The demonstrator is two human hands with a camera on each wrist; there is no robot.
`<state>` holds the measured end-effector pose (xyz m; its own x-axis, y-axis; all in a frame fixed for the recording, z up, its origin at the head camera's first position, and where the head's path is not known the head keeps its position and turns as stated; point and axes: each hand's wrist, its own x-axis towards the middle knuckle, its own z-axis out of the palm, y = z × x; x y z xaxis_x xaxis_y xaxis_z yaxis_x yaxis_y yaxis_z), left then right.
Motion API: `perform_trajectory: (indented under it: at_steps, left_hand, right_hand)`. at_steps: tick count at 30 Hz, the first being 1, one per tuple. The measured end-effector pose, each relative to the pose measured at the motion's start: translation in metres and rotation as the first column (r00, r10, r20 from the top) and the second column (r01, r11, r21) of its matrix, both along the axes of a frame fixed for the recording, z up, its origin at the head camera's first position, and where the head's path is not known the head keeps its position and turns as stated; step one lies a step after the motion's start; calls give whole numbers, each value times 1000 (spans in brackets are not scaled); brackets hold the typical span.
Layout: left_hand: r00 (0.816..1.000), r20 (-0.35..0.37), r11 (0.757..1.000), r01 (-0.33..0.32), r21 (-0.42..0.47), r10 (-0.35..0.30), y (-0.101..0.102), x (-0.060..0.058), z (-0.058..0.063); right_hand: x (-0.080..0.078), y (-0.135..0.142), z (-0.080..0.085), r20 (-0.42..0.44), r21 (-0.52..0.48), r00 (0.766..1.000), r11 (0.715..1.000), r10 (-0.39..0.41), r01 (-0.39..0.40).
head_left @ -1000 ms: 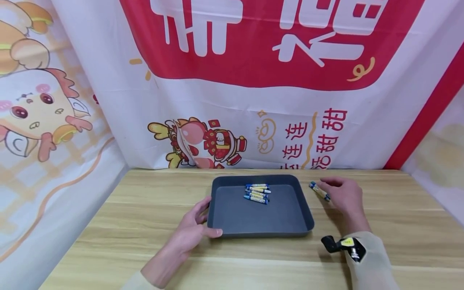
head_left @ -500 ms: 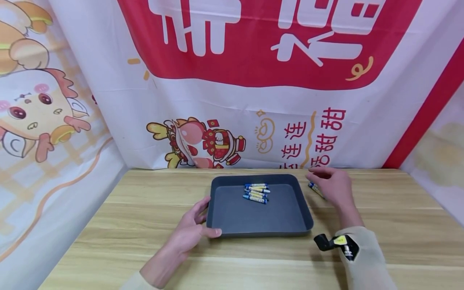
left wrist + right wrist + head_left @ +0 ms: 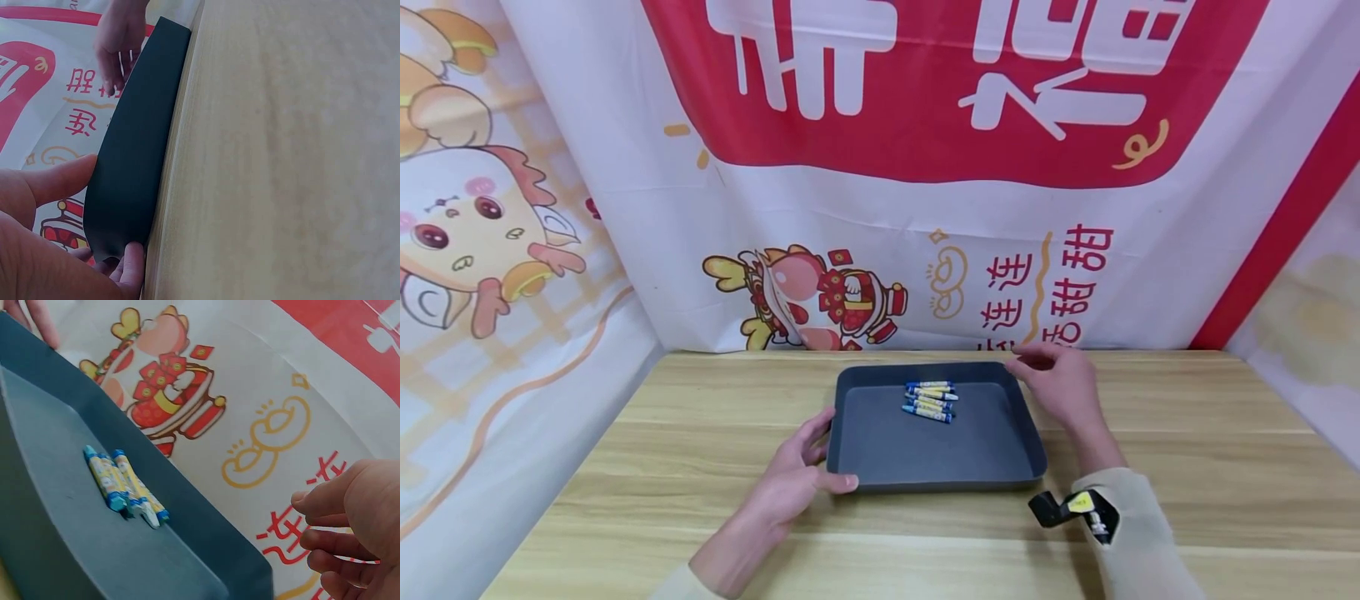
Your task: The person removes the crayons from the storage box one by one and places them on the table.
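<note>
A dark grey rectangular tray (image 3: 940,454) lies on the table. Several crayons (image 3: 931,402) with blue-and-yellow wrappers are grouped inside it towards the back. My left hand (image 3: 790,467) grips the tray's near left corner, thumb on the front wall and fingers along the left side. By the far right corner hovers my right hand (image 3: 1063,387), its fingers loosely bent. The right wrist view shows nothing between this hand's (image 3: 356,531) thumb and fingers. The crayons seen earlier on the table right of the tray are out of sight, possibly behind the right hand.
A wooden table (image 3: 1187,467) stretches around the tray. Behind it hangs a white and red printed cloth (image 3: 917,158), close to the tray's far edge. Another printed cloth (image 3: 497,400) hangs at the left. A small black camera mount (image 3: 1060,507) sits on the right sleeve.
My right hand has moved left from the crayons on the table to the tray's far right corner. The left hand and the crayons in the tray keep their places.
</note>
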<state>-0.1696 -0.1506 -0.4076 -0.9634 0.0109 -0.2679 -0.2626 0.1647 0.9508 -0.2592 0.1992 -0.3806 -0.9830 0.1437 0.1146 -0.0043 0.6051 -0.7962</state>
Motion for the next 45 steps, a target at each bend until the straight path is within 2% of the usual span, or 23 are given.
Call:
perform_trajectory:
  at_steps: [10, 17, 21, 28, 45]
  left_hand:
    - [1000, 6, 1000, 10, -3, -10, 3, -1, -2]
    - [1000, 5, 1000, -4, -18, 4, 1, 0, 1]
    - [1000, 5, 1000, -3, -14, 3, 0, 0, 2]
    - [1000, 10, 1000, -7, -17, 7, 0, 0, 1]
    - [1000, 6, 1000, -4, -9, 4, 1, 2, 3]
  right_hand:
    - [2, -24, -5, -21, -17, 1000, 1000, 12, -12]
    - [-1, -43, -13, -88, 27, 993, 996, 83, -81]
    - [-1, -53, -13, -83, 23, 990, 994, 111, -110]
    - [-1, -63, -21, -12, -56, 986, 984, 168, -168]
    - [2, -79, -35, 29, 18, 965, 965, 261, -262]
